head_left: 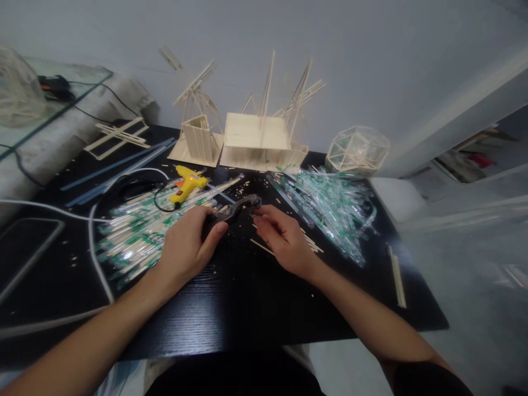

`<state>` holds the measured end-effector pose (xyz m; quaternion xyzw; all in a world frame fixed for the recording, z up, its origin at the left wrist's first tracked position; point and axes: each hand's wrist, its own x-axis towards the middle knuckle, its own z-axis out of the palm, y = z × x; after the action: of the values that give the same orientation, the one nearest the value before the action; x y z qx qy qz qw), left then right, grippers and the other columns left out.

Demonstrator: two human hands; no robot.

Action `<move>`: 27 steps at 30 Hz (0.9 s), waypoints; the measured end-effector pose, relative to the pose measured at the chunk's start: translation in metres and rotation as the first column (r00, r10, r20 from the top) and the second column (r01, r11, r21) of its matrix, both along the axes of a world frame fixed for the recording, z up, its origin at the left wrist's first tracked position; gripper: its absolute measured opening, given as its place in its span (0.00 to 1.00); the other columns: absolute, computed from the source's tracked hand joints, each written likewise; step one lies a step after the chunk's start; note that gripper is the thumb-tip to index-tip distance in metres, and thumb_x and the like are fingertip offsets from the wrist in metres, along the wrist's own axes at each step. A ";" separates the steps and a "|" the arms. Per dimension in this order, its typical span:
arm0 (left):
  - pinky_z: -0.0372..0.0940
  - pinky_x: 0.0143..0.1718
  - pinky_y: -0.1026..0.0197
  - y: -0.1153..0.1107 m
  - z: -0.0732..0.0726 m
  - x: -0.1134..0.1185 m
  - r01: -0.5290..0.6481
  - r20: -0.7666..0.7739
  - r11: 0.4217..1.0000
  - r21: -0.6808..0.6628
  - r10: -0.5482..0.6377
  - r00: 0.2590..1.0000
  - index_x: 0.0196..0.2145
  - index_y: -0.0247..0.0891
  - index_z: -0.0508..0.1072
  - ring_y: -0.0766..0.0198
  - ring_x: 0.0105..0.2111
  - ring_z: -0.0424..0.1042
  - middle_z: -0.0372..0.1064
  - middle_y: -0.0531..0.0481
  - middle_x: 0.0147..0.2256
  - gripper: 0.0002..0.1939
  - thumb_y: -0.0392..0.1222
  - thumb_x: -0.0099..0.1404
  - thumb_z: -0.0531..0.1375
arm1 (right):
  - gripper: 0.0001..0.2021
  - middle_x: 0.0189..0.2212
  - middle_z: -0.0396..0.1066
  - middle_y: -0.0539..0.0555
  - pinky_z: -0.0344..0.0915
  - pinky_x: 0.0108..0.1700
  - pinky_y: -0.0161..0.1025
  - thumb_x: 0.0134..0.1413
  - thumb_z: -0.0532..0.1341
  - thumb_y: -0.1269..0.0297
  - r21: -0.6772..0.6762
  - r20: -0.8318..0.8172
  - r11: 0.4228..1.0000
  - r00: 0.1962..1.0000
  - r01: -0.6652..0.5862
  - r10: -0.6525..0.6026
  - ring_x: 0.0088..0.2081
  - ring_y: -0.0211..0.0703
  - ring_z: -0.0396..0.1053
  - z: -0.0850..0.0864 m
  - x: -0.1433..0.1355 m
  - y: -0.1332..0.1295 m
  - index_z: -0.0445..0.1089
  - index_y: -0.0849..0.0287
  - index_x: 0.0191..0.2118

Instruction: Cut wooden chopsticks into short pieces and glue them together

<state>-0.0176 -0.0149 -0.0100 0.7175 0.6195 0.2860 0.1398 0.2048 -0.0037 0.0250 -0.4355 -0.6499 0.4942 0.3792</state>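
Note:
Over the middle of the black table, my left hand (pixel 187 236) is closed round one end of a dark, curved hand tool (pixel 238 208), with the thumb along its near side. Its exact kind is hard to make out. My right hand (pixel 284 236) is at the tool's other end, fingers curled and pinched together; what lies between them is hidden. Just beyond my left hand, a yellow hot glue gun (pixel 187 184) rests on a heap of wrapped chopsticks (pixel 144 234). A few loose sticks (pixel 311 242) lie under and beside my right hand.
Stick-built models (pixel 256 132) stand along the wall, with a faceted stick frame (pixel 358 149) to their right. Empty plastic wrappers (pixel 330 203) are piled at right. White cable (pixel 93 242) loops across the left side. Two or so sticks (pixel 396 278) lie near the table's right edge.

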 end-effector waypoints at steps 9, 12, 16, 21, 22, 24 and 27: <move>0.63 0.39 0.53 -0.001 0.003 0.003 0.006 -0.018 0.998 -0.060 -0.007 1.000 0.43 0.40 0.68 0.52 0.37 0.72 0.73 0.45 0.37 0.24 0.61 0.71 0.46 | 0.12 0.23 0.57 0.45 0.56 0.29 0.34 0.69 0.58 0.59 -0.012 0.008 1.000 1.000 -0.015 0.015 0.25 0.35 0.56 -0.003 0.003 0.000 0.74 0.58 0.50; 0.63 0.38 0.54 0.000 0.005 0.004 0.020 -0.044 0.996 -0.084 -0.024 0.999 0.40 0.40 0.68 0.51 0.36 0.72 0.73 0.45 0.35 0.24 0.62 0.71 0.44 | 0.11 0.23 0.57 0.45 0.55 0.28 0.33 0.69 0.58 0.59 -0.016 -0.007 1.000 1.000 -0.015 0.015 0.25 0.34 0.55 -0.004 0.003 -0.001 0.73 0.58 0.49; 0.62 0.37 0.54 0.000 0.006 0.006 0.010 -0.103 0.993 -0.115 -0.022 0.994 0.38 0.41 0.68 0.51 0.35 0.73 0.74 0.45 0.33 0.25 0.62 0.71 0.43 | 0.12 0.22 0.57 0.45 0.53 0.26 0.32 0.68 0.58 0.57 -0.064 -0.059 0.998 0.998 -0.006 0.002 0.24 0.33 0.54 -0.007 0.001 -0.002 0.72 0.58 0.49; 0.61 0.34 0.55 -0.001 0.011 0.009 -0.035 -0.208 0.990 -0.136 0.006 0.978 0.35 0.41 0.68 0.51 0.33 0.75 0.75 0.44 0.31 0.26 0.61 0.72 0.41 | 0.13 0.21 0.56 0.44 0.50 0.23 0.32 0.67 0.59 0.55 -0.138 -0.125 0.990 0.992 -0.010 -0.007 0.22 0.33 0.53 -0.013 0.000 -0.002 0.72 0.58 0.49; 0.60 0.33 0.55 -0.002 0.012 0.010 -0.039 -0.225 0.990 -0.134 0.008 0.974 0.34 0.41 0.68 0.51 0.33 0.75 0.75 0.44 0.31 0.26 0.61 0.72 0.41 | 0.13 0.21 0.55 0.44 0.50 0.23 0.32 0.67 0.59 0.55 -0.147 -0.136 0.989 0.991 -0.013 -0.007 0.21 0.33 0.52 -0.015 -0.001 -0.001 0.72 0.57 0.49; 0.60 0.32 0.55 -0.002 0.012 0.010 -0.045 -0.250 0.991 -0.123 0.013 0.968 0.34 0.41 0.68 0.51 0.32 0.75 0.75 0.44 0.30 0.26 0.61 0.73 0.41 | 0.13 0.21 0.55 0.43 0.48 0.22 0.32 0.68 0.59 0.55 -0.157 -0.153 0.987 0.988 -0.019 -0.005 0.21 0.32 0.51 -0.017 0.000 -0.001 0.71 0.57 0.49; 0.59 0.32 0.56 -0.001 0.010 0.010 -0.050 -0.275 0.993 -0.106 0.019 0.961 0.33 0.41 0.68 0.52 0.31 0.74 0.75 0.44 0.30 0.27 0.61 0.73 0.41 | 0.13 0.21 0.55 0.43 0.47 0.20 0.31 0.68 0.59 0.54 -0.173 -0.166 0.985 0.986 -0.027 -0.002 0.20 0.32 0.50 -0.020 0.000 0.000 0.70 0.57 0.49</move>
<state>-0.0076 -0.0160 0.0005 0.7302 0.6603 0.1517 0.0879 0.2046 -0.0037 0.0047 -0.4204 -0.5732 0.5860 0.3890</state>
